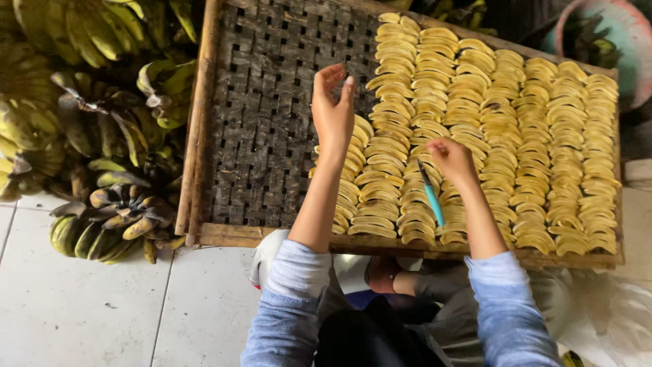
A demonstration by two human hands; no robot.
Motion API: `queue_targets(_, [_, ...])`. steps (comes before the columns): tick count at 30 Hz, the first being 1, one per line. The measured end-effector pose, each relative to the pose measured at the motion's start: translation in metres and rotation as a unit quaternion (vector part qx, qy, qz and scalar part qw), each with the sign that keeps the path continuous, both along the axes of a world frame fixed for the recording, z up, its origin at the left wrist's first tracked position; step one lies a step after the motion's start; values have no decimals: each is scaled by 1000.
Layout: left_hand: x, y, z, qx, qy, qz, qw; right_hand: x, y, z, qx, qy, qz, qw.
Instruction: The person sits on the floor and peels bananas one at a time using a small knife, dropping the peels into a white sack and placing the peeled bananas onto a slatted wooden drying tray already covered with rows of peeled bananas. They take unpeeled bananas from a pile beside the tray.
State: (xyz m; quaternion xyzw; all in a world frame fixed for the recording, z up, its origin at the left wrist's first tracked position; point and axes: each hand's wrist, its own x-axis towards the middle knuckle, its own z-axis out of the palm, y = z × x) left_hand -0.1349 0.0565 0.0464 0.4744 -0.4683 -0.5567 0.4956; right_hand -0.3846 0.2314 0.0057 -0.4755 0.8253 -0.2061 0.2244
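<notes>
A large woven bamboo tray (258,115) in a wooden frame lies in front of me. Its right part is covered with several neat rows of yellow banana slices (502,129); its left part is bare weave. My left hand (332,112) is raised over the tray near the leftmost row, fingers loosely curled, and I cannot make out anything in it. My right hand (451,160) rests on the slices in the middle rows and grips a knife with a teal handle (430,197) that points back toward me.
Bunches of green-yellow bananas (102,136) are piled to the left of the tray on a white tiled floor (102,306). A round basin (611,41) stands at the top right. My knees and a white bowl (268,255) sit below the tray's near edge.
</notes>
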Motion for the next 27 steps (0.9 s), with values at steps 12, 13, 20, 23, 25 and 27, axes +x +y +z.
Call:
queue_targets(12, [-32,144,75,-270,-107,-136,947,-23,294,117,-279,-17,-153,948])
queue_targets(13, [-32,156,84,-308,-114,-125,936,-21,302,114,-317,-24,-149,936])
queue_targets(20, [15,210,109,-331,-144,-126,924,36,273,60,-299,-6,-107,948])
queue_targets(23, [53,209,101,-341,-185,-110,915,74,236,45,-253,-17,-96,963])
queue_targets(25, [85,202,93,-347,-236,-104,902,101,216,38,-236,25,-66,969])
queue_targets(27, [114,190,90,-349,-242,-82,902,120,198,39,-210,80,-45,973])
